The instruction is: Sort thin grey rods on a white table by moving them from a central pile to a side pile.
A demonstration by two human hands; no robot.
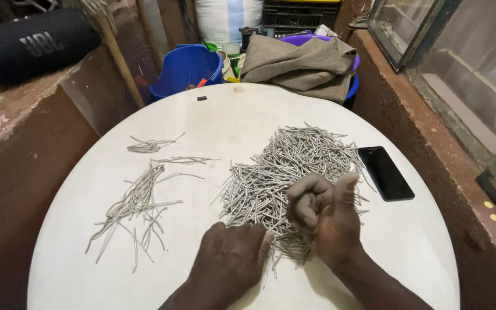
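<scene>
The left hand (pixel 229 259) lies flat, fingers spread, on the table (pixel 213 123) touching the pile of grey sticks (pixel 285 166) (near edge). The right hand (pixel 325 212) is curled into a fist over the pile.

hands (pixel 233 258) — 2 | phone (pixel 386 172) — 1 | buckets (pixel 186 69) — 2 | wire heaps (pixel 288 172) — 2

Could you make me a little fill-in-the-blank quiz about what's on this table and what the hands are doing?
1. The big heap of grey sticks lies on a round ____ table.
2. Right of that heap lies a black ____.
3. The right hand is curled into a ____ over the heap.
4. The left hand rests ____ on the table, palm down.

Missing words: white; phone; fist; flat
</scene>
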